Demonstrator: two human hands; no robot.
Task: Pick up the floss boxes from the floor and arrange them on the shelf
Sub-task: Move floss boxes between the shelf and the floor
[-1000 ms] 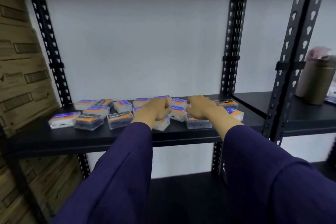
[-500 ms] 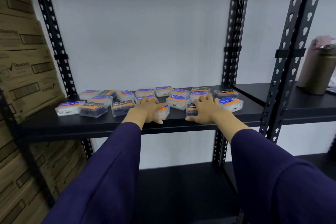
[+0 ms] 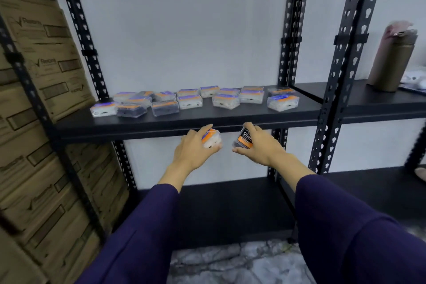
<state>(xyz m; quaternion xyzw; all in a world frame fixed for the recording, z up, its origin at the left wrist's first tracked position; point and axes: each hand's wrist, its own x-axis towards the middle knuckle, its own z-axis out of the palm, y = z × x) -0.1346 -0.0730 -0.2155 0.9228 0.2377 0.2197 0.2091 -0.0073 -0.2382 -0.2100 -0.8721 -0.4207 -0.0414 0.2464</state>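
Observation:
Several clear floss boxes [image 3: 190,101] with orange and blue labels lie spread across the black shelf board [image 3: 207,120]. My left hand [image 3: 193,147] grips one white floss box [image 3: 212,139] just below and in front of the board's front edge. My right hand [image 3: 258,145] grips a dark floss box [image 3: 244,139] with an orange label, tilted on its side, at the same height. Both hands are close together, off the shelf.
Stacked cardboard cartons [image 3: 41,76] fill the left side. Black perforated uprights [image 3: 290,30] frame the shelf. A brown bottle [image 3: 389,60] stands on the neighbouring shelf to the right. A lower black shelf [image 3: 230,210] and marbled floor [image 3: 230,265] lie below.
Both hands drew back from the shelf top toward me and down, each now holding a floss box off the board. The view tilted lower.

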